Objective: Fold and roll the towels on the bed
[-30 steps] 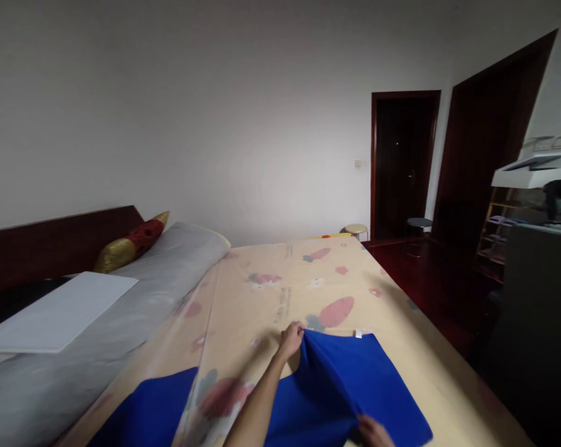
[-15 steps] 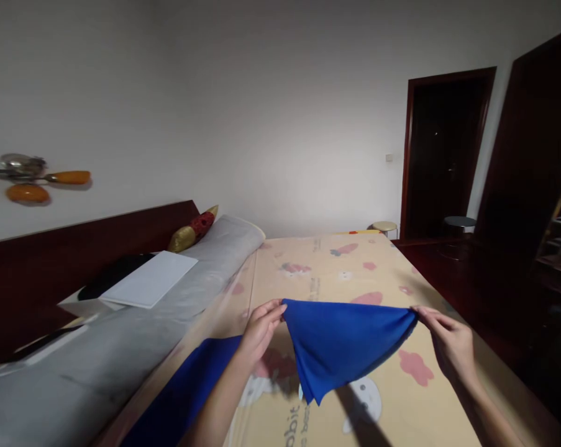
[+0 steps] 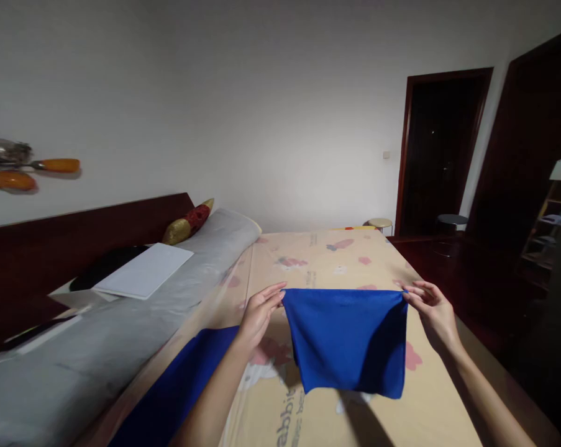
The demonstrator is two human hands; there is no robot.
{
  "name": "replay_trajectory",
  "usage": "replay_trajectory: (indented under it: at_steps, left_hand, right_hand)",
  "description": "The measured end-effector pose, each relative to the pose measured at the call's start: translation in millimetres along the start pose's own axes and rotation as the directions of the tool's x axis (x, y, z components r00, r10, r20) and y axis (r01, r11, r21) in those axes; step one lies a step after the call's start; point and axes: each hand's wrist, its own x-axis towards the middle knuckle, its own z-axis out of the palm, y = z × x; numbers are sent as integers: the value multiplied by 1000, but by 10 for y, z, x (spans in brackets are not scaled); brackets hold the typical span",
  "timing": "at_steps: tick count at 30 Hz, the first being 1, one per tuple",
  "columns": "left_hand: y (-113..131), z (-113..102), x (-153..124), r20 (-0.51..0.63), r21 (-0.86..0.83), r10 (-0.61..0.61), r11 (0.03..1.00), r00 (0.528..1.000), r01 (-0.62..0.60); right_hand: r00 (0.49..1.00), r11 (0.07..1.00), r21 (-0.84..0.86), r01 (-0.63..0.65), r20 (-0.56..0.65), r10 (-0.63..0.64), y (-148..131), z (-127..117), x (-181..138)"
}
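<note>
A blue cloth (image 3: 348,338) hangs in the air above the bed, stretched flat between both my hands. My left hand (image 3: 258,313) pinches its top left corner. My right hand (image 3: 432,313) pinches its top right corner. The cloth's lower edge dangles just above the cream sheet printed with carrots and rabbits (image 3: 336,261). A second blue cloth (image 3: 177,391) lies flat on the bed under my left forearm.
A long grey bolster (image 3: 135,335) runs along the dark wooden headboard (image 3: 75,248), with a white board (image 3: 143,279) and a gold and red cushion (image 3: 187,222) on it. Two stools (image 3: 380,223) stand by the dark doorway (image 3: 436,149). A shelf unit (image 3: 548,230) is at the right.
The cloth went from lying on the bed to being lifted by both hands. It hung as a triangle half a second ago and now hangs as a flat rectangle, with my hands slightly higher.
</note>
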Motion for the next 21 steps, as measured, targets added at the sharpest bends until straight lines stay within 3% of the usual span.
replay_trajectory:
  at_steps: [4, 9, 13, 18, 21]
  left_hand:
    - [47, -36, -23, 38, 107, 30, 994, 999, -34]
    - [141, -76, -91, 40, 278, 121, 952, 992, -128]
    - [147, -92, -119, 40, 361, 166, 917, 985, -169]
    - [86, -109, -96, 48, 413, 215, 885, 975, -215]
    - [64, -119, -83, 42, 421, 233, 878, 972, -229]
  right_hand:
    - [987, 977, -209, -38, 147, 70, -137, -67, 16]
    - [935, 912, -409, -5, 322, 150, -234, -134, 50]
    - [925, 863, -501, 70, 357, 132, -308, -136, 49]
    - [935, 822, -536, 192, 355, 13, -325, -126, 52]
    - [909, 753, -603, 264, 417, 14, -289, -146, 39]
